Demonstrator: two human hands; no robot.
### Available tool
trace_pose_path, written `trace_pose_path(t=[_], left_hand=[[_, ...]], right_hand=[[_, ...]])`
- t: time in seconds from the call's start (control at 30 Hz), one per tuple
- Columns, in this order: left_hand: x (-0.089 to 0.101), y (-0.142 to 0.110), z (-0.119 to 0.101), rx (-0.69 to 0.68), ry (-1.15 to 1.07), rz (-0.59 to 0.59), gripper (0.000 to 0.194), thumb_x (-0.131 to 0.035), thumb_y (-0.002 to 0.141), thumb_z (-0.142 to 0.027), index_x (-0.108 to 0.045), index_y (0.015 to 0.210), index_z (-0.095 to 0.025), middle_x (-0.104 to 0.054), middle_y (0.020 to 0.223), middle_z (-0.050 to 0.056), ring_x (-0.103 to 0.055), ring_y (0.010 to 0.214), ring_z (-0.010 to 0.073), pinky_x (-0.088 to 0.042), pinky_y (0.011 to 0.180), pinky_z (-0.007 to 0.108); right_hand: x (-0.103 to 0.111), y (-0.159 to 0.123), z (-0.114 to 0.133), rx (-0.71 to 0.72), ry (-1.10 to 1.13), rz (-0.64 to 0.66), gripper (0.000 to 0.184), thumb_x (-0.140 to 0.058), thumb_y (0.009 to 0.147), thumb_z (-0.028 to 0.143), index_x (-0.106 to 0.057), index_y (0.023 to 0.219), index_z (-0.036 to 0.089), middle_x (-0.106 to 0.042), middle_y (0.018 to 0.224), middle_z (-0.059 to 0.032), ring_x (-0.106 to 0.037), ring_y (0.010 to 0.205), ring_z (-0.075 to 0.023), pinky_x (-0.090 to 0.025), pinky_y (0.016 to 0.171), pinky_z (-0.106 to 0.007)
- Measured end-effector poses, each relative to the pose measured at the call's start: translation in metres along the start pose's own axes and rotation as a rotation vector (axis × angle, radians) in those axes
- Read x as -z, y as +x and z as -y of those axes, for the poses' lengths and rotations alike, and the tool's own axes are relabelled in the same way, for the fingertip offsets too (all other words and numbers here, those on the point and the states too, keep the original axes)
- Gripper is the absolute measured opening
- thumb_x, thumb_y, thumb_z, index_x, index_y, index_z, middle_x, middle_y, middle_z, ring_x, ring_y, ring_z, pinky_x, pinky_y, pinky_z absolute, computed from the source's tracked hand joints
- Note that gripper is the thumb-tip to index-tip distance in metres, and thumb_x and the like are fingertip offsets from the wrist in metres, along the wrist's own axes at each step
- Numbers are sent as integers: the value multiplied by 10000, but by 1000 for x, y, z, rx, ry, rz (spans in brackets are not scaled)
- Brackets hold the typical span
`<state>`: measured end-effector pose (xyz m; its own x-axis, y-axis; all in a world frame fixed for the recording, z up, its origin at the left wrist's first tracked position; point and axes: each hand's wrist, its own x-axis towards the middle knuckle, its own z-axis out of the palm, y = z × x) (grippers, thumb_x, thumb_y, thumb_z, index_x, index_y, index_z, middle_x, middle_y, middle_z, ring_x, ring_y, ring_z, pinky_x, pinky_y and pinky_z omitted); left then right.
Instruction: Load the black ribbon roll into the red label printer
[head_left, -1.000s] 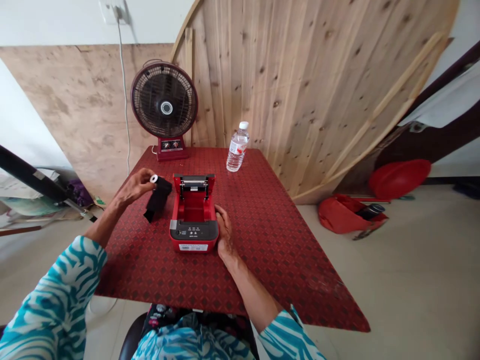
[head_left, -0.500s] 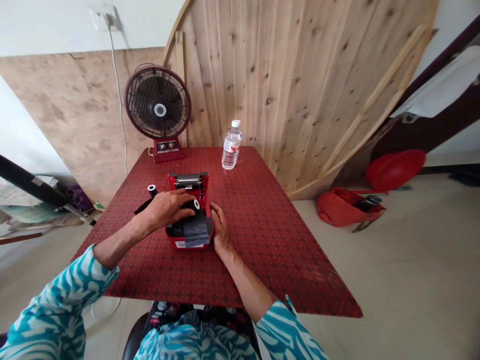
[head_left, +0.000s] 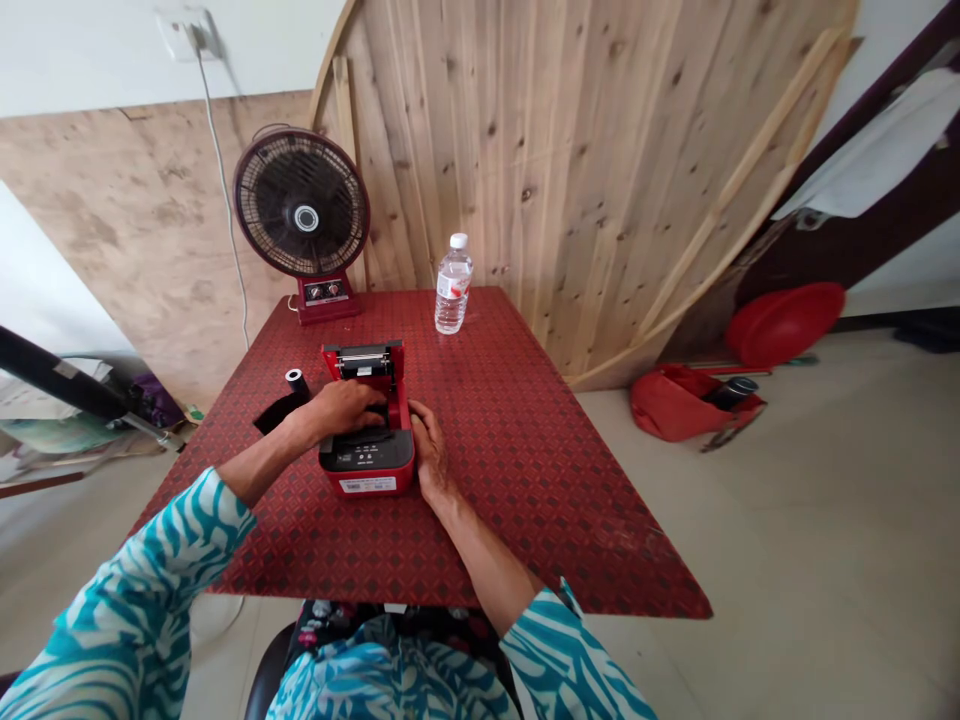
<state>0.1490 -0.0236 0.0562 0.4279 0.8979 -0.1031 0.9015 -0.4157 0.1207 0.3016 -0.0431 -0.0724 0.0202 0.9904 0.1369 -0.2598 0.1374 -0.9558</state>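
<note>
A small red printer (head_left: pixel 367 462) with a dark control panel sits on the red patterned table (head_left: pixel 525 450), its lid (head_left: pixel 363 359) tipped up at the back. My left hand (head_left: pixel 343 407) reaches into the open paper bay with fingers curled down. The black roll it carries is hidden under them. My right hand (head_left: pixel 428 455) lies against the printer's right side and grips it. A second black roll (head_left: pixel 293 379) with a white core stands on the table left of the printer, with a loose black strip (head_left: pixel 271 412) trailing from it.
A maroon table fan (head_left: pixel 301 213) and a clear water bottle (head_left: pixel 453 285) stand at the table's far edge. Wooden boards lean on the wall behind. A red bag (head_left: pixel 679 405) and a red basin (head_left: pixel 780 322) lie on the floor at right. A black pole (head_left: pixel 60 375) crosses at left.
My left hand set one roll down at left, carried another black roll over the printer, and now has sunk into the bay. The dark strip that hung over the panel is gone from view.
</note>
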Motion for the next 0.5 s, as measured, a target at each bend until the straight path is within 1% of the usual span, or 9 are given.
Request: trace_pose_path(t=[0.07, 0.13, 0.2, 0.27, 0.3, 0.37, 0.5], left_hand=[[5, -20, 4, -48, -178, -99, 270, -565, 870, -361, -704, 1069, -243, -739, 1057, 52, -691, 945, 230, -512, 823, 307], [7, -43, 4, -46, -312, -177, 323, -510, 904, -422, -699, 1073, -222, -741, 1043, 50, -694, 914, 212, -512, 831, 298], [3, -63, 3, -50, -357, -208, 328, -547, 883, -449, -697, 1063, -220, -742, 1029, 49, -692, 909, 209, -512, 840, 298], [-5, -76, 1, -91, -359, -250, 291, -596, 858, -419, -694, 1052, -226, -738, 1033, 49, -684, 933, 210, -508, 857, 305], [-9, -79, 0, -117, -358, -279, 257, -596, 863, -388, -692, 1040, -228, -735, 1032, 48, -681, 941, 205, -508, 858, 306], [-18, -80, -2, -154, -358, -339, 195, -546, 900, -319, -688, 998, -229, -732, 1002, 43, -677, 927, 185, -510, 840, 297], [-25, -76, -5, -170, -288, -405, 218, -448, 953, -269, -659, 923, -220, -720, 912, 41, -668, 861, 171, -502, 785, 288]], right_hand=[[0, 0, 0, -4, 0, 5, 356, -511, 847, 454, -637, 1122, 265, -649, 1163, -34, -556, 1128, -221, -397, 1002, -401], [0, -1, 1, -12, 12, 6, 361, -513, 845, 456, -635, 1121, 259, -652, 1160, -37, -554, 1133, -223, -402, 996, -398], [0, -1, 1, -16, 20, -1, 369, -511, 844, 463, -633, 1122, 254, -653, 1164, -41, -553, 1137, -225, -407, 988, -397], [1, -1, -1, -13, 16, -6, 375, -511, 844, 471, -632, 1124, 253, -651, 1178, -42, -551, 1141, -226, -412, 979, -397], [1, -1, -1, -9, 13, -8, 378, -512, 843, 475, -631, 1125, 254, -650, 1186, -41, -549, 1144, -226, -414, 976, -396], [1, -1, -3, -4, 7, -11, 379, -520, 838, 478, -633, 1123, 255, -651, 1189, -38, -549, 1147, -226, -420, 966, -393], [2, -1, -5, 17, 11, -11, 381, -527, 829, 479, -641, 1117, 256, -671, 1148, -32, -551, 1151, -231, -441, 939, -385]])
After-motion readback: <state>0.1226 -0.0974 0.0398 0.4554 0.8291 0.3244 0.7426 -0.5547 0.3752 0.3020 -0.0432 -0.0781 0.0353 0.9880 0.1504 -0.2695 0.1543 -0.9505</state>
